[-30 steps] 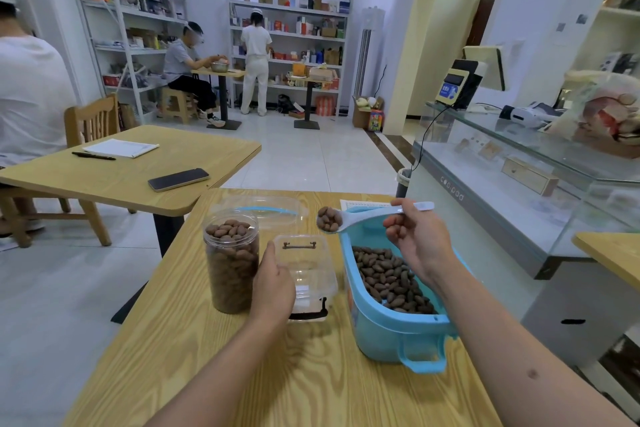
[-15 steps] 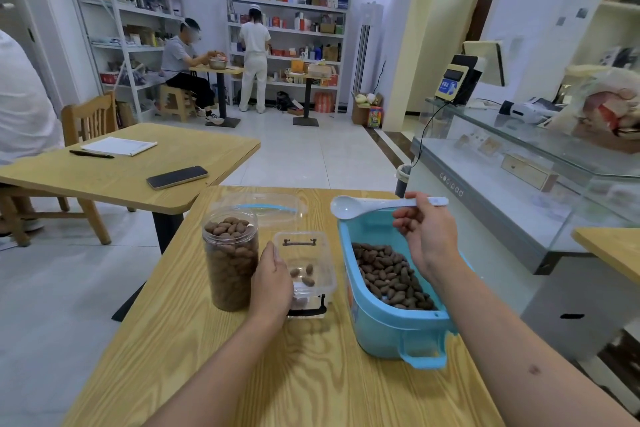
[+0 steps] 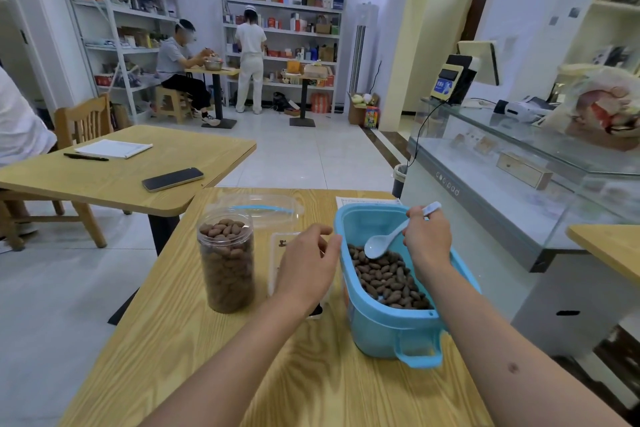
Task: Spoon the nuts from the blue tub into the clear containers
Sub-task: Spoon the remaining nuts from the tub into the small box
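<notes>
Head view: the emptied spoon (image 3: 379, 246), gripped by the right hand (image 3: 427, 239), is now dipped back among the tub's (image 3: 391, 329) nuts (image 3: 388, 279) for another scoop; the left hand (image 3: 306, 267), loosely curled, has lifted above the small container (image 3: 277, 263).

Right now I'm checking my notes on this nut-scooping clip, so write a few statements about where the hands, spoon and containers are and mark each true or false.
1. The right hand holds the white spoon with its bowl down at the nuts in the blue tub. True.
2. The round jar is empty. False: it is filled with nuts to near its rim.
3. The left hand grips the round jar. False: it is at the small clear box, beside the jar.
4. A clear lid lies behind the jar. True.
</notes>
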